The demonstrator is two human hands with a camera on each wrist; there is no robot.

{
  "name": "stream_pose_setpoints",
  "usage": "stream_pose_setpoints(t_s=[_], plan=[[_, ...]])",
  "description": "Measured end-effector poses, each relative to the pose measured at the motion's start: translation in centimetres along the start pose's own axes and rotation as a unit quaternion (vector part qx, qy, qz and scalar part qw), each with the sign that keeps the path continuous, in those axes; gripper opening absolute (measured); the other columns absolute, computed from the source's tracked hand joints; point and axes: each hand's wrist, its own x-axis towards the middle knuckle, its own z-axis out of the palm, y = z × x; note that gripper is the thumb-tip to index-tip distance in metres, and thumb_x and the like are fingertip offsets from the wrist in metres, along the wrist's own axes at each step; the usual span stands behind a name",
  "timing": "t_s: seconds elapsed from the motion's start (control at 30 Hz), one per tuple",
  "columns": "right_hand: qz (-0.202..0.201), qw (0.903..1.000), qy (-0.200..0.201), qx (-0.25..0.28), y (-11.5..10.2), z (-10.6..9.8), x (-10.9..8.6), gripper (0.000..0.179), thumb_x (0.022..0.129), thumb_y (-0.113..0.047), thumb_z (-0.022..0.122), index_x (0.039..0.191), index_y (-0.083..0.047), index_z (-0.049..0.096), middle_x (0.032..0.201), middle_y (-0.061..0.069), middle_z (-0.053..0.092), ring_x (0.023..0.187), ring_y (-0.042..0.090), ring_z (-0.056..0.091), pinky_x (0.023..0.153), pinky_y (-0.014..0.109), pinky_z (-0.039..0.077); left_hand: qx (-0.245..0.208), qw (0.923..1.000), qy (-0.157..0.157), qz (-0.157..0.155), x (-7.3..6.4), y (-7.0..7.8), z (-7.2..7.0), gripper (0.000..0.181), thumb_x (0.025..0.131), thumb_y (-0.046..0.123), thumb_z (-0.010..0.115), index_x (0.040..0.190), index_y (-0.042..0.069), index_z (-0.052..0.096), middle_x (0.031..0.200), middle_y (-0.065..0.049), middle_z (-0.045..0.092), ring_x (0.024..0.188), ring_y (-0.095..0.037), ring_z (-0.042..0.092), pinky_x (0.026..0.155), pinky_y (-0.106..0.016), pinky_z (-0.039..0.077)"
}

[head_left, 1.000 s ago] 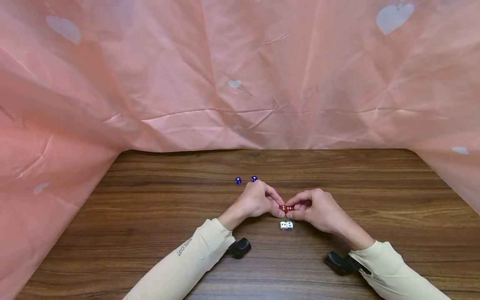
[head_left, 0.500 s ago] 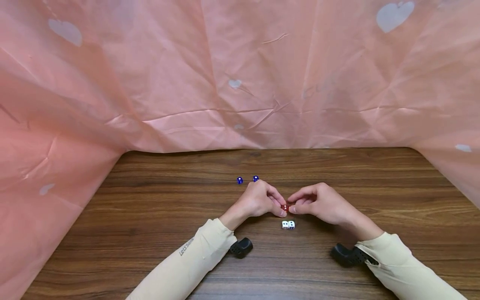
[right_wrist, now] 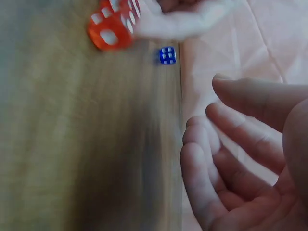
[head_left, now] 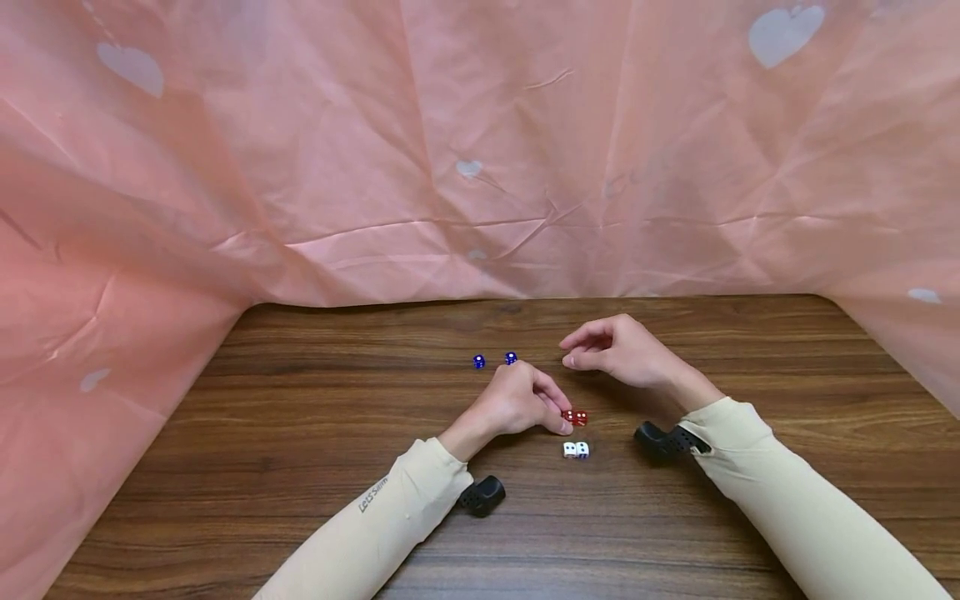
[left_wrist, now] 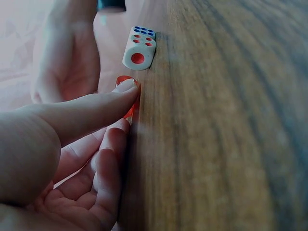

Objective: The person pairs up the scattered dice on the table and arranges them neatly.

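Two red dice [head_left: 576, 417] sit side by side on the wooden table, partly covered by my left hand [head_left: 513, 402]. That hand pinches the left one of the pair between thumb and fingertips; in the left wrist view the thumb hides most of the red die [left_wrist: 126, 80]. Farther back on the right, my right hand [head_left: 628, 354] hovers with thumb and fingers parted and nothing between them. Just beyond the left hand lie two blue dice, one [head_left: 479, 362] apart from the other [head_left: 512, 357]. Nearer me, two white dice [head_left: 576, 450] stand touching in a row.
The brown wooden table [head_left: 315, 400] is bounded at the back and sides by a pink curtain [head_left: 337, 167] with pale hearts. Black devices [head_left: 483, 496] are strapped at both wrists, under the cream sleeves [head_left: 375, 517].
My right hand has let go of the right red die and moved away toward the back of the table. The left hand has stayed at the red dice.
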Motion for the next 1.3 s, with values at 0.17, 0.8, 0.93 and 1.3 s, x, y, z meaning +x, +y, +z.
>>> stream_pose_setpoints(t_s=[0.17, 0.8, 0.93, 1.3], plan=[[-0.014, 0.9998, -0.001, -0.014, -0.2, 0.2, 2.1, 0.028, 0.094, -0.018, 0.08, 0.118, -0.003, 0.078, 0.104, 0.008, 0.083, 0.088, 0.009, 0.07, 0.078, 0.021, 0.053, 0.007, 0.9999, -0.004, 0.006, 0.1, -0.1, 0.0, 0.017, 0.071, 0.015, 0.098, 0.081, 0.018, 0.084, 0.071, 0.009, 0.078, 0.065, 0.003, 0.065, 0.064, -0.016, 0.045], [-0.034, 0.9976, -0.019, -0.058, -1.1, 1.7, 7.1, 0.028, 0.091, -0.016, 0.084, 0.116, -0.005, 0.08, 0.1, 0.006, 0.082, 0.092, 0.011, 0.072, 0.085, 0.026, 0.054, 0.017, 0.9998, -0.001, 0.014, 0.1, -0.3, -0.2, 0.017, 0.072, 0.018, 0.098, 0.08, 0.019, 0.084, 0.069, 0.01, 0.076, 0.065, 0.003, 0.063, 0.066, -0.017, 0.046], [-0.036, 0.9975, -0.029, -0.054, -1.1, 2.0, 7.5, 0.026, 0.09, -0.016, 0.084, 0.115, -0.007, 0.081, 0.099, 0.005, 0.082, 0.09, 0.01, 0.071, 0.084, 0.025, 0.054, 0.014, 0.9998, -0.001, 0.014, 0.1, -0.3, -0.2, 0.017, 0.072, 0.018, 0.098, 0.081, 0.018, 0.084, 0.069, 0.01, 0.075, 0.064, 0.003, 0.062, 0.065, -0.016, 0.046], [-0.038, 0.9947, -0.09, -0.033, -1.2, 2.5, 8.0, 0.026, 0.088, -0.016, 0.085, 0.112, -0.007, 0.082, 0.096, 0.005, 0.083, 0.086, 0.006, 0.072, 0.08, 0.022, 0.054, 0.025, 0.9995, -0.001, 0.021, 0.1, -0.3, -0.2, 0.017, 0.072, 0.018, 0.098, 0.082, 0.017, 0.084, 0.071, 0.008, 0.077, 0.066, 0.004, 0.062, 0.067, -0.017, 0.046]])
